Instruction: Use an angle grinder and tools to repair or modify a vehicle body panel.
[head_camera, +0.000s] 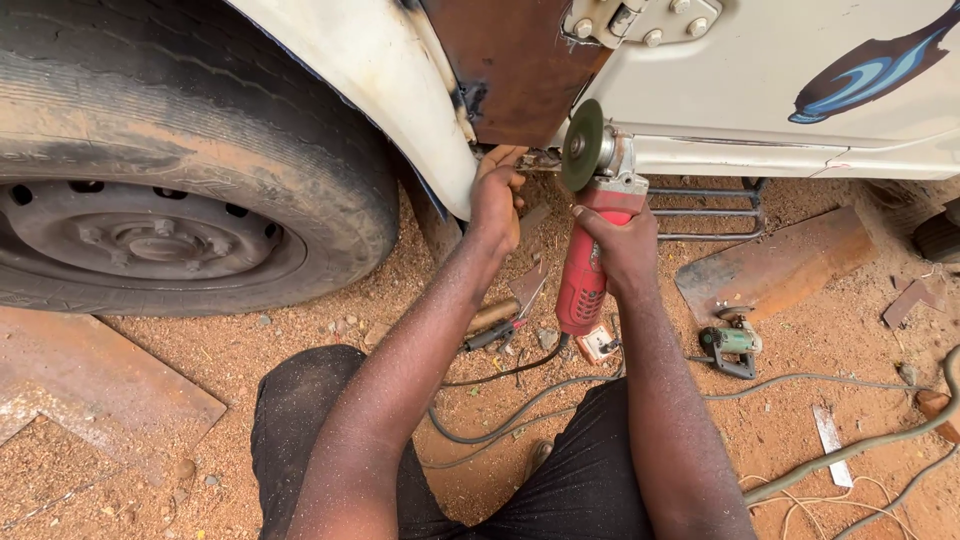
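Right hand (622, 248) is gripping the red angle grinder (585, 270), left hand's (497, 200) fingers are pinching the wheel-arch edge (455, 170); next, seemingly, easing the disc (582, 145) onto the rusty patch (515, 70).

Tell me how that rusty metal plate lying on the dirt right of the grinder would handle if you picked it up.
The rusty metal plate looks thick and flat, so probably stiff and heavy for its size. Its rough, rusted surface should grip rather than slip, though edges may be sharp. Lying flat on loose dirt, it would likely slide, not roll.
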